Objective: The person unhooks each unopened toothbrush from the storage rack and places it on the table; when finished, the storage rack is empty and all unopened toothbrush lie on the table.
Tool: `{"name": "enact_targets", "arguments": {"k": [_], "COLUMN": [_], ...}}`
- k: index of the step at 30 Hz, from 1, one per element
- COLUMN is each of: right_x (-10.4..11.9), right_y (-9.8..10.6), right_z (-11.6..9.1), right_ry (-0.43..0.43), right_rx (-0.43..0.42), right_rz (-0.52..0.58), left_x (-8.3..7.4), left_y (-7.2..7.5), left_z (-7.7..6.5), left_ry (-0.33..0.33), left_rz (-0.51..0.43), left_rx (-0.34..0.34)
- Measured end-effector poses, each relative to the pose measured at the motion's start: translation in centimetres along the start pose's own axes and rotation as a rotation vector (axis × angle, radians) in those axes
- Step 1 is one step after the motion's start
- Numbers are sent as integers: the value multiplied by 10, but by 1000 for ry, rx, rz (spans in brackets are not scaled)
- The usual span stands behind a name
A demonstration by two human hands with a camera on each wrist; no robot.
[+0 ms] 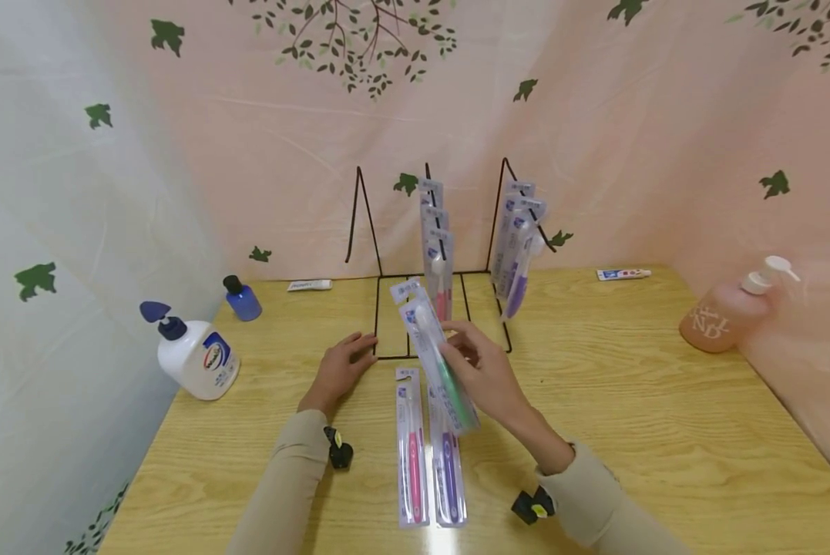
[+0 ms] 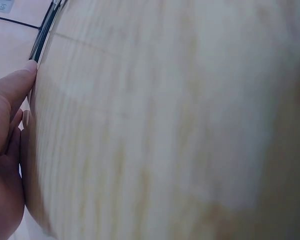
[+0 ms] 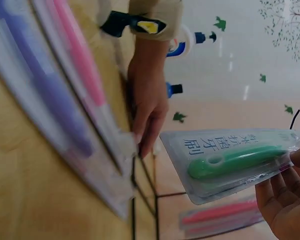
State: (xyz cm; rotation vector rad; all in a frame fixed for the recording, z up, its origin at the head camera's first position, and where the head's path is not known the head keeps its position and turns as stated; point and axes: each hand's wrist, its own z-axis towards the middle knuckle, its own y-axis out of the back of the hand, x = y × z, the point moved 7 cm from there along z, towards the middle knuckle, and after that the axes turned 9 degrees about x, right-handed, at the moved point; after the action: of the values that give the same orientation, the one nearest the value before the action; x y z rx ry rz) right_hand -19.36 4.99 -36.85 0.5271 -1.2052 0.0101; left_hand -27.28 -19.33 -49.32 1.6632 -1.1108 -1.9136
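My right hand (image 1: 480, 370) grips a packaged green toothbrush (image 1: 445, 378), tilted above the table; a second card top shows behind its upper end. Below lie a packaged pink toothbrush (image 1: 415, 470) and a packaged purple toothbrush (image 1: 451, 482), side by side. At the front left corner of the black wire rack (image 1: 394, 358), my left hand (image 1: 338, 374) rests low and holds the base wire with thumb and fingers. Packaged pink toothbrushes (image 1: 439, 266) hang on the rack's middle hook, and packaged purple toothbrushes (image 1: 519, 262) on its right one. The left hook (image 1: 359, 208) carries nothing.
On the left stand a white pump bottle (image 1: 196, 358) and a small blue bottle (image 1: 243, 301). Behind them lies a toothpaste tube (image 1: 310, 285). Another tube (image 1: 623, 274) lies back right, near a pink pump bottle (image 1: 720, 312). A leaf-patterned cloth (image 1: 283, 139) hangs behind the table.
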Motion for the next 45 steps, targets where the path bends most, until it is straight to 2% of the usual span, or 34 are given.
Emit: {"name": "enact_targets", "arguments": {"k": [5,11,15,21,26,32,41,45], "right_x": [-40,-78,-96,-113,-119,-116,-102,-96], "right_y": [8,10,9,1,-5,-5,3,7], "right_z": [-28,-60,-71,-78,-77,-75,-74,-69], "right_ry": [-119,-334,-438,-545,-577,-574,-552,-534], "right_rx": [13,35,40,40,36,38,120,153], "right_rz": [-11,49,78,119,111,64,-214,-300], "left_x": [0,-1,-1,0,0,-1,0,-1], "left_y": [-1,-2,-1,0,0,-1,-1,-1], "left_z": [0,-1,-1,0,0,0,0,0], "left_ry": [1,1,11,5,7,9,24,26], "left_rz": [-16,-19,-15,-9,-12,-17,-5,-13], "left_rx": [1,17,17,17,22,22,26,26]}}
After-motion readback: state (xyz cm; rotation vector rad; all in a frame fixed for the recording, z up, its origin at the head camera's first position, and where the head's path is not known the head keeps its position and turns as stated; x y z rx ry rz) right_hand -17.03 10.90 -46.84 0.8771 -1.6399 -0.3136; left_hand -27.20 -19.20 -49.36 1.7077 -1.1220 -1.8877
